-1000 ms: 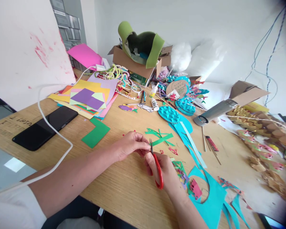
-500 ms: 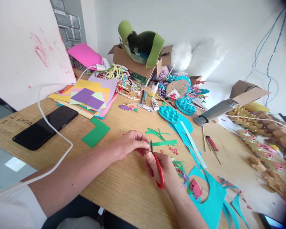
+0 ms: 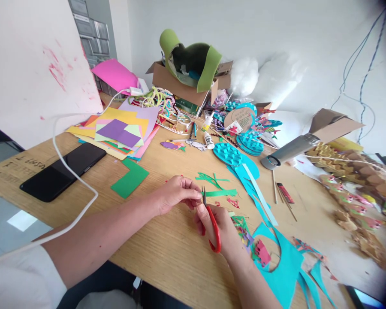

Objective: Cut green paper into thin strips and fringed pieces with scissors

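Observation:
Red-handled scissors [image 3: 216, 231] are gripped in my right hand [image 3: 220, 229], their narrow blades pointing up and slightly parted. Beside the blades, my left hand [image 3: 180, 193] is closed with thumb and fingertips pinched together; whatever lies between them is too small to make out. A green paper strip [image 3: 221, 193] and thin green cuttings [image 3: 209, 178] lie just beyond the blades. Small red paper scraps [image 3: 233, 203] are right of the scissors. An angular green paper piece [image 3: 130, 179] rests left of my left hand.
A black phone [image 3: 62, 171], a white cable [image 3: 80, 180] and stacked coloured paper [image 3: 119, 128] are at the left. Turquoise sheets [image 3: 286, 262] lie at the right, near a metal flask [image 3: 289, 152]. A cardboard box [image 3: 180, 88] and glue bottle [image 3: 209, 140] stand behind.
The view has shifted very slightly. Both hands and the scissors keep nearly the same pose.

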A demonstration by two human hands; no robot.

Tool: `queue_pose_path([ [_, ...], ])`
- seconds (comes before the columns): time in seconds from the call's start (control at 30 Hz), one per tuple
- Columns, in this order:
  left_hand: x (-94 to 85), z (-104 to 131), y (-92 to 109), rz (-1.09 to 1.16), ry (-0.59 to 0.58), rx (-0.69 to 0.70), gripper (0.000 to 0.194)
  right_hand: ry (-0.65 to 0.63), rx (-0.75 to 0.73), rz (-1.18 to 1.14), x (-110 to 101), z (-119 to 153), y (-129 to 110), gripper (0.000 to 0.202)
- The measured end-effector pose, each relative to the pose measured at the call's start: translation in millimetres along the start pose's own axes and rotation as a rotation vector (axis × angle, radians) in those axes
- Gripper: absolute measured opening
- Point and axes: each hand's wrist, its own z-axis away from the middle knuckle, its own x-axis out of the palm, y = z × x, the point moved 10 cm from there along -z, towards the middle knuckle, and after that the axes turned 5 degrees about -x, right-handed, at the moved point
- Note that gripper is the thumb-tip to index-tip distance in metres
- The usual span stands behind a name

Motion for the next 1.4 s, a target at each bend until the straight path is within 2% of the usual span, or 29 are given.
queue_pose_path([
  [0.53,0.9,2.1,1.4,0.009,0.010,-0.009,0.017,0.038,0.044,0.057,-4.4,2.2,7.1,0.044],
  [1.4,3.2,2.7,3.2,-0.035,-0.005,0.005,0.016,0.054,0.077,0.097,-7.7,-0.3,9.2,0.051],
])
